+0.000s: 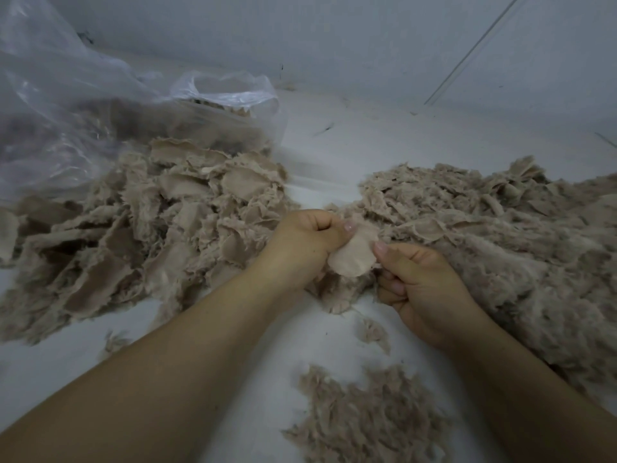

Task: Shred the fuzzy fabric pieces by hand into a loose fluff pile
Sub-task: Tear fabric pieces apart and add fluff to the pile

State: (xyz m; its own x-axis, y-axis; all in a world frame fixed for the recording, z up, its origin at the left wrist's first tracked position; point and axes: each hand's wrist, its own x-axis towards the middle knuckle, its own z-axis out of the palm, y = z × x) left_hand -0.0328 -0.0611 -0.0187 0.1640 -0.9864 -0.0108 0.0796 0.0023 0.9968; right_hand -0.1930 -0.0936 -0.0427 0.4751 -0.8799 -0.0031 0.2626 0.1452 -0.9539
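Toward the far left corner of the white surface (334,142), a clear plastic bag (100,95) lies open with more brown scraps visible through its wall; just in front of it, along the left edge, spreads the heap of uncut fabric pieces (160,228), flat backings and frayed pile mixed together; at the centre, the left hand (307,242) pinches one small fabric piece (352,259) between curled fingers and thumb, pale backing turned up; the right hand (420,289), fingers likewise curled, pinches the opposite edge of the same piece, so that the scrap bridges the two hands just above the surface; below them, near the front edge, lies a smaller patch of loose tufts (364,419); along the right edge extends the large fluff pile (500,245), touching the right hand's knuckles. Judged from its look, the piece is light, soft and limp, its pile shedding readily while the thin backing resists more; purchase is best taken at two opposite edges of the backing, thumbs close together, so that the pull concentrates on a short span.
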